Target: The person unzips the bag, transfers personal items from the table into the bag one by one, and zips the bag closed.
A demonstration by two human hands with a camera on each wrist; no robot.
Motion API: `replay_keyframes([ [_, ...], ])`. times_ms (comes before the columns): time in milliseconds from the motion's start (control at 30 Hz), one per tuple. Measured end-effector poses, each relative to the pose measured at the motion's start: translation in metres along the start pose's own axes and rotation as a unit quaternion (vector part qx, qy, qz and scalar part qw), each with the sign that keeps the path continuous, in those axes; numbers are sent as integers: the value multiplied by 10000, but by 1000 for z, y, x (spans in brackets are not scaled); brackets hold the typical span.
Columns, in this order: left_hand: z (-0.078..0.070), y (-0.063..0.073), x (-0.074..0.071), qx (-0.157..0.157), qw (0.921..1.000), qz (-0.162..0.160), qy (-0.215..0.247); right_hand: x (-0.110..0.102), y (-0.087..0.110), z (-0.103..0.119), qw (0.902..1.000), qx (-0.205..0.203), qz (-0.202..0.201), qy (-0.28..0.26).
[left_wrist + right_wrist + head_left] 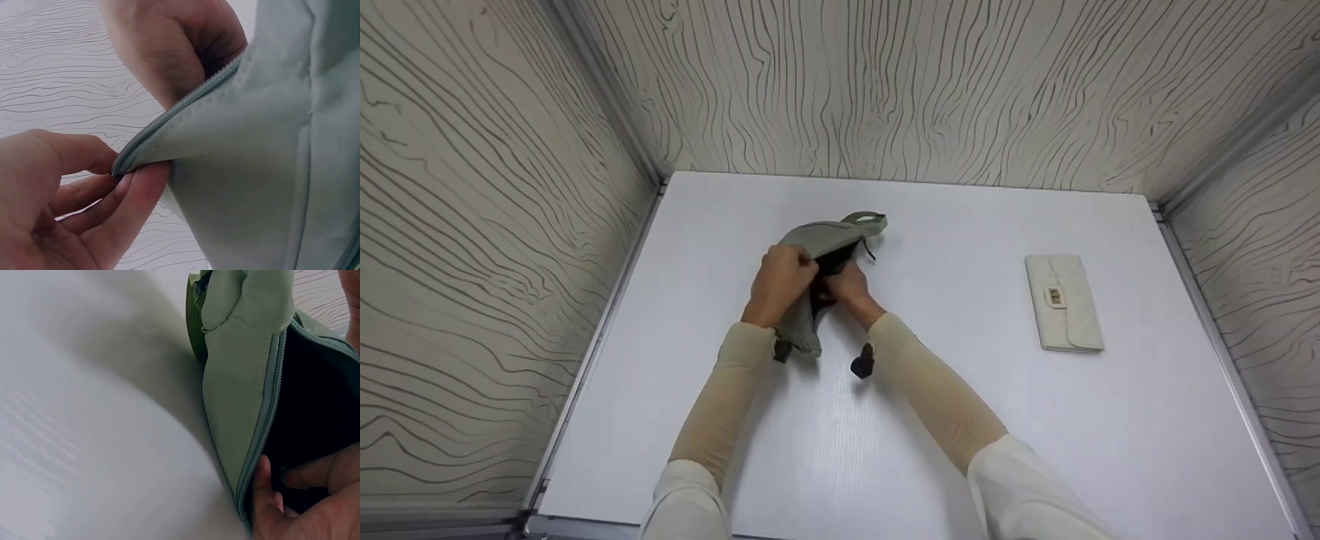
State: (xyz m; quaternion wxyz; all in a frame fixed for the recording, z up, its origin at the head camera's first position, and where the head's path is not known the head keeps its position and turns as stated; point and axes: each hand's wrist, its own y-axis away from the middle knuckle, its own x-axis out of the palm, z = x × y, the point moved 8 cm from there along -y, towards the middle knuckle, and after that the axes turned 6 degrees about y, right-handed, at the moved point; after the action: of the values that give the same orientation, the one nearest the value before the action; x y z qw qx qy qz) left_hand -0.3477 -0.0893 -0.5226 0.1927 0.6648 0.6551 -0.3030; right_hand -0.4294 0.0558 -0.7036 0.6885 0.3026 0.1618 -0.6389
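Observation:
A grey-green fabric bag with a webbing loop at its far end stands on the table, its zipped mouth spread apart. My left hand pinches the zipper edge between thumb and fingers, pulling the fabric outward in the left wrist view. At the opening, my right hand reaches inside the bag. Its fingers lie against the inner side of the other zipper edge, with the thumb apart from them. The dark interior hides whether those fingertips hold anything.
A cream wallet with a metal clasp lies flat on the right part of the white table. Patterned walls enclose the table at the back and both sides. A dark strap end hangs from the right wrist.

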Motion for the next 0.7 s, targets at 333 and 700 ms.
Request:
replay_keyframes([
  [333,0,0,-2,-43,9997,-55,-222,-24,33,30,9992,1,14,-391],
  [700,0,-1,-3,89,9997,-70,-225,-34,70,58,9831,479,372,-1728],
])
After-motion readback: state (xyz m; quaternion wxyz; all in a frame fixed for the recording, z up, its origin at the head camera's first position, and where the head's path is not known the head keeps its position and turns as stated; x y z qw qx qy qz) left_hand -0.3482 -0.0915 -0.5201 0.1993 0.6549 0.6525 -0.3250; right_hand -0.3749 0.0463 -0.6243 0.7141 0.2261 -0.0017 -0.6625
